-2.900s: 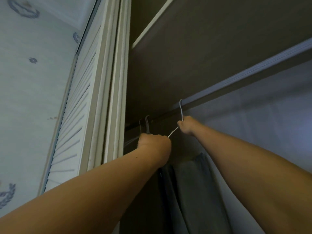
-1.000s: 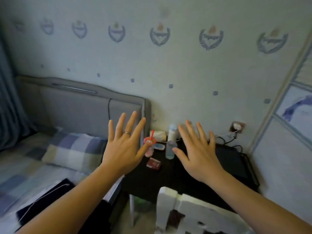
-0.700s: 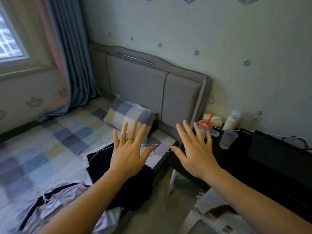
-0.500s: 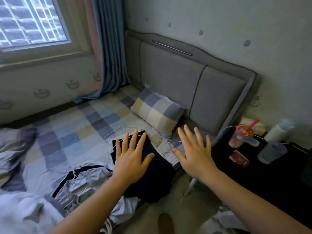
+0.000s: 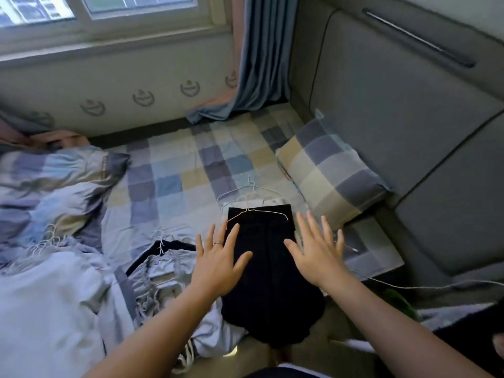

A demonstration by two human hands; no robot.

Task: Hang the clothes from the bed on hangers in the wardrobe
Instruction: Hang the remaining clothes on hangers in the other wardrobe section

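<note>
Over the bed (image 5: 177, 184) edge: left hand (image 5: 218, 266) and right hand (image 5: 316, 257) were spread, fingers straight, holding nothing, flanking a dark garment (image 5: 272, 285) that draped over that edge. Wire hanger (image 5: 266, 211) lay on its far end. Hand-to-garment contact unclear.

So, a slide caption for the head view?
Open left hand and right hand over black folded garment bearing white wire hanger.

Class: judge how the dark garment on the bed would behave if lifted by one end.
The dark garment is probably floppy: its near end droops over the edge of the bed. Lifted, it would likely sag and unfold. The wire hanger lying on top may well slide off.
</note>
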